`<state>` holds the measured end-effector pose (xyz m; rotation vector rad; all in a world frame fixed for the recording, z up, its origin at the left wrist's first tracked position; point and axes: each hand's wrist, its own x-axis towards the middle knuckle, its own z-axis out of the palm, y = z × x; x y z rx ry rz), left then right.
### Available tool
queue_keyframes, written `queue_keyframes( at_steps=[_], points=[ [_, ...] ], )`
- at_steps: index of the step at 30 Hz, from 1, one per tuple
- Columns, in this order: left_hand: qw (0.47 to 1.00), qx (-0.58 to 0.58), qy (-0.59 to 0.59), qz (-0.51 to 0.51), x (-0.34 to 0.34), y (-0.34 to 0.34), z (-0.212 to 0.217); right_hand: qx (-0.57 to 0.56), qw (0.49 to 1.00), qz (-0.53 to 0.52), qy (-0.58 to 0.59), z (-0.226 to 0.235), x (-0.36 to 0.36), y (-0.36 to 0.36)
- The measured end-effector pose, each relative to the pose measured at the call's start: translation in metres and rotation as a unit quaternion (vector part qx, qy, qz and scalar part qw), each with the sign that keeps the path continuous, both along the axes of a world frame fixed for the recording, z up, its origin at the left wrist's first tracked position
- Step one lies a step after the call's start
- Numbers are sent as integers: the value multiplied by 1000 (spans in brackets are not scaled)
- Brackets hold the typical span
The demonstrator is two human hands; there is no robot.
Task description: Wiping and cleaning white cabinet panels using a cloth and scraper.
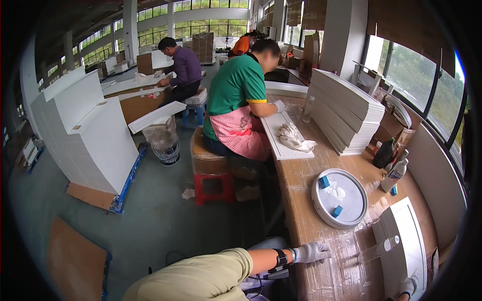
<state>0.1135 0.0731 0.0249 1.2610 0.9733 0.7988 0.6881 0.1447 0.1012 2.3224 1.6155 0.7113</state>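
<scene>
My left hand [311,252], in a pale knitted glove with a dark watch on the wrist, lies on the near edge of the brown table [334,281], its fingers stretched out and nothing held. At the lower right, my gloved right hand [410,284] touches the near end of a white panel [405,231] on a small stack, fingers laid along it; part of this hand is cut off. A clear plastic cylinder [374,250] lies between my hands, against the stack. Beyond my left hand sits a round grey lid [340,199] bearing two blue blocks [338,210] and a white blob.
A tall stack of white panels [341,113] and bottles [395,174] stand farther along the table. A co-worker in green [236,95] sits at a white panel with a cloth [295,138]. Left are a red stool [213,188], a bucket [163,143] and stacked white boards [103,140].
</scene>
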Motion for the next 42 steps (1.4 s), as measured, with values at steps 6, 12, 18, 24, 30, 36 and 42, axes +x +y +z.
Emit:
queue_keyframes(
  at_steps=[6,12,18,24,30,36,42],
  points=[
    [995,-2,-99,-5,-9,5,-11,-45,999,13,9,-20,22,33],
    [991,-24,-123,-45,-13,7,3,21,1000,4,-18,-35,26,28],
    [995,-24,-93,-23,-18,5,10,-9,999,35,-12,25,-82,-8],
    [994,-39,-99,-8,-24,4,10,83,995,5,49,63,-152,-56],
    [994,-36,-99,-28,-19,4,12,159,509,-15,846,25,-131,-78],
    [994,-29,-99,-20,-19,3,15,297,250,120,914,-43,-85,-21],
    [994,-16,-109,-17,-20,3,12,247,247,141,926,-63,-42,-5]
  ],
)
